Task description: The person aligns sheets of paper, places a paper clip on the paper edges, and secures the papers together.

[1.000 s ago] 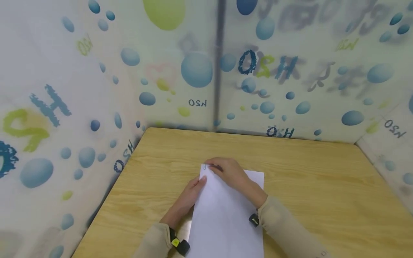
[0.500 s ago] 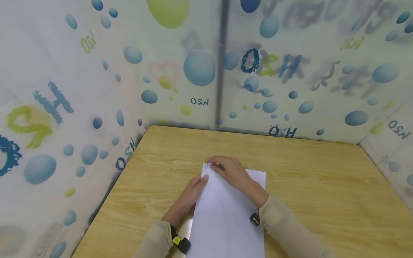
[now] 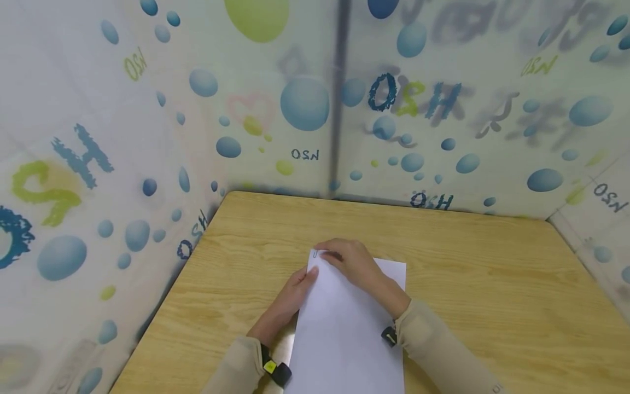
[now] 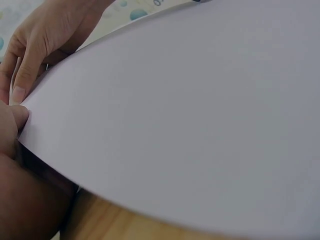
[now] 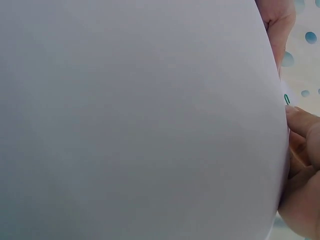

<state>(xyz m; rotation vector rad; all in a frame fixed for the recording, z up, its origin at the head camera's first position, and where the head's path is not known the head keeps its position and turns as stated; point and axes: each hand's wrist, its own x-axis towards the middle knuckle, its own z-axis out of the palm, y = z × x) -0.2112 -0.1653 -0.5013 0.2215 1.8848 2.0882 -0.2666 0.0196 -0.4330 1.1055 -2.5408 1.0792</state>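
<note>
A white sheet of paper (image 3: 349,334) is held up in front of the body, its surface filling most of both wrist views (image 5: 150,120). My left hand (image 3: 290,295) grips its left edge near the top corner, thumb on the front face and the other fingers behind. At that corner a small green paper clip (image 5: 286,99) sits on the top edge. Just right of the clip, my right hand (image 3: 356,268) pinches the top edge, its thumb tip close beside the clip. In the left wrist view, the right hand (image 4: 50,35) reaches over the paper's far edge.
A wooden table (image 3: 492,284) lies beneath the hands. Pale walls (image 3: 305,104) with blue and green bubble prints rise behind it and along the left and right. Black camera straps (image 3: 275,372) are on the wrists.
The head view has shifted slightly. Both hands keep nearly the same hold on the paper, and the clip stays at the top left corner.
</note>
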